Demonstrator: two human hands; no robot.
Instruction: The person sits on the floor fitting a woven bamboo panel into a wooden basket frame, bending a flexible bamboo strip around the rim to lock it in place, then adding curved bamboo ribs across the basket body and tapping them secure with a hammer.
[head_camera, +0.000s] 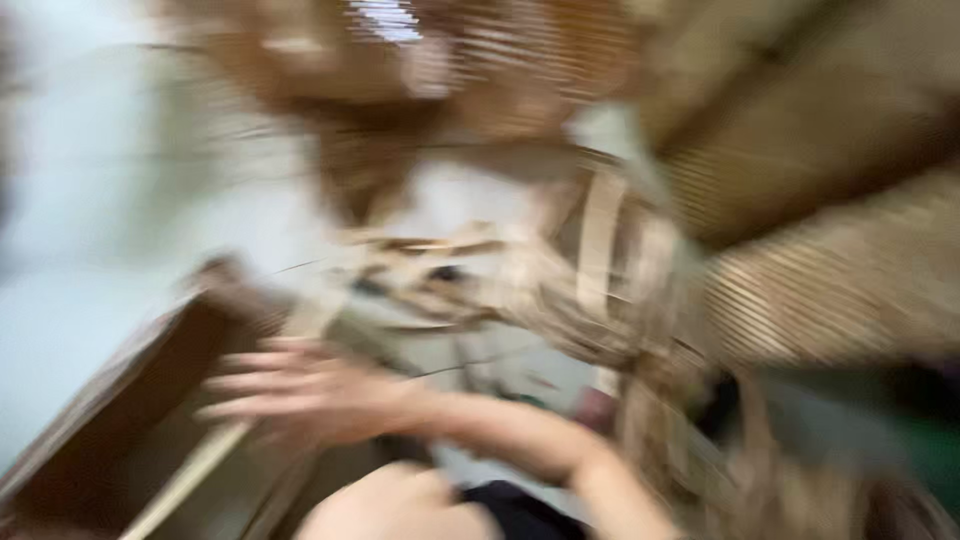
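Fingers spread wide, one hand (310, 390) reaches over a pale strip (190, 470) — blurred woven baskets (830, 280) crowd behind — which hand, I cannot tell.

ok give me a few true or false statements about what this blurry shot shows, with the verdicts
1. A hand is stretched out with its fingers spread. True.
2. That hand grips a metal hammer. False: no hammer shows; the fingers are open, near a pale thin strip.
3. Woven, ribbed basket-like pieces fill the right side. True.
4. The picture is sharp enough to count each strand. False: it is heavily motion-blurred.
5. A pale flat strip stands upright near the middle. True.
6. Both hands are clearly in view. False: only one hand can be made out, and which one is unclear.
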